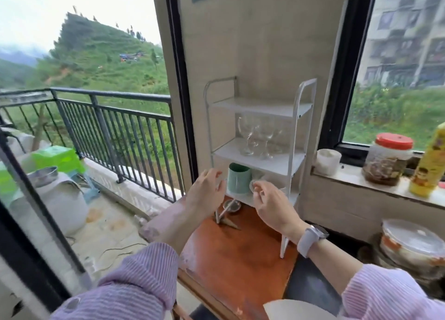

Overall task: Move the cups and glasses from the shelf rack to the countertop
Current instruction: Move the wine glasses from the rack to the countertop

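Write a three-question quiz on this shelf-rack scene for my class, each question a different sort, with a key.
1. True or false: the top shelf of the white rack holds the wine glasses.
2. Multiple choice: the green cup stands on which shelf? A) top B) middle C) bottom
3. Short answer: which wrist wears the watch?

Key
1. False: the wine glasses stand on the middle shelf; the top shelf shows nothing on it.
2. C: bottom, just beyond the left hand.
3. The wrist of the right hand, which reaches toward a clear glass beside the green cup.
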Available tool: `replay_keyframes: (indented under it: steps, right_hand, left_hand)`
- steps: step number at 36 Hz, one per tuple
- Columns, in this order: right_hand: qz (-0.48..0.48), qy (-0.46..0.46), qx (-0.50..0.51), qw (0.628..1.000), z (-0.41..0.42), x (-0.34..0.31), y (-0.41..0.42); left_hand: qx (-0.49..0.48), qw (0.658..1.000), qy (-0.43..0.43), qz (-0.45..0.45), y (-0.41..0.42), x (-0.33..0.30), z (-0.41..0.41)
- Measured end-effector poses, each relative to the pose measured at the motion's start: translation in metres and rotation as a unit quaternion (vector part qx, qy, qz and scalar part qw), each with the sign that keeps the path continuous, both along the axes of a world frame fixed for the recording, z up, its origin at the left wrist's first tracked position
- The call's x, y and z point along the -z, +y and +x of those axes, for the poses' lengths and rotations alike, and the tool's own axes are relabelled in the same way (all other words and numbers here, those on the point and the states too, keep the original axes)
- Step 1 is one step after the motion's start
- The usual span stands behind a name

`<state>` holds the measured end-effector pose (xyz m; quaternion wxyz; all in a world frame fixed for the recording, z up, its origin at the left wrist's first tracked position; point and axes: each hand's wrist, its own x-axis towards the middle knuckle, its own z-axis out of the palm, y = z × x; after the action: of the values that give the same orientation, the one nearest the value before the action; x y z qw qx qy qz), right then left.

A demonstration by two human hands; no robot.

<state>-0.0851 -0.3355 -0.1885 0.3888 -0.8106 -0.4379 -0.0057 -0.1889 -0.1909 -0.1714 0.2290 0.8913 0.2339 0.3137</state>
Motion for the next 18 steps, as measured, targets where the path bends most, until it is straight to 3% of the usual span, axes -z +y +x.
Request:
replay_keyframes:
  steps: [12,18]
  right_hand:
    - [0.12,0.108,0.176,0.971,0.089,-0.007,0.101]
    - [0.226,0.138,0.182,0.947,0.126,-0.015,0.129]
  left_hand:
    - [0.165,0.974,-0.02,-0.156,0.105,0.012,0.151]
    - [0.231,0.937,-0.033,-0.261,0.117,0.006,0.201]
